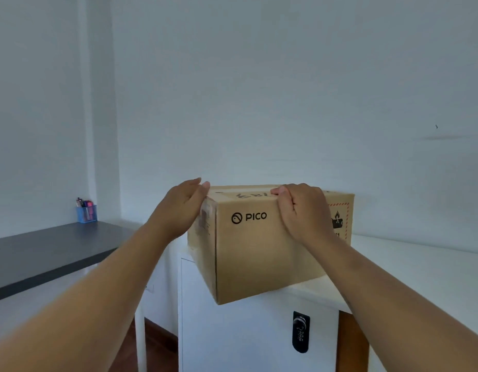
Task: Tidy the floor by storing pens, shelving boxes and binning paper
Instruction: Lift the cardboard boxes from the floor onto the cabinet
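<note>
**Cardboard box on the white worktop, both hands at its top edge**

A cardboard box (259,251) printed "PICO" stands at the centre of the frame on a white worktop (420,267). It is turned at an angle to the viewer. Its near lower corner juts past the worktop's front edge, above a white cabinet (232,334).

The left hand (183,210) lies against the box's upper left corner. Its fingers are extended and close together, released rather than clasping, with the fingertips level with the top face. The right hand (303,210) grasps the box, with its fingers curled over the front top edge and its palm against the front face. Both forearms reach in from the lower corners of the frame.

The top face carries a strip of tape and dark handwriting (255,195), which is not legible. To the right of the right hand, a label with a red hatched border and a flame symbol (339,218) is partly hidden by the wrist.

A black combination lock (301,331) sits on the cabinet door below the box.

At the left of the frame, well apart from the box, a grey worktop (44,253) runs along the wall (259,89). At its far end stands a blue mesh pen holder (87,214), upright, with several pens (83,203) in it.
</note>
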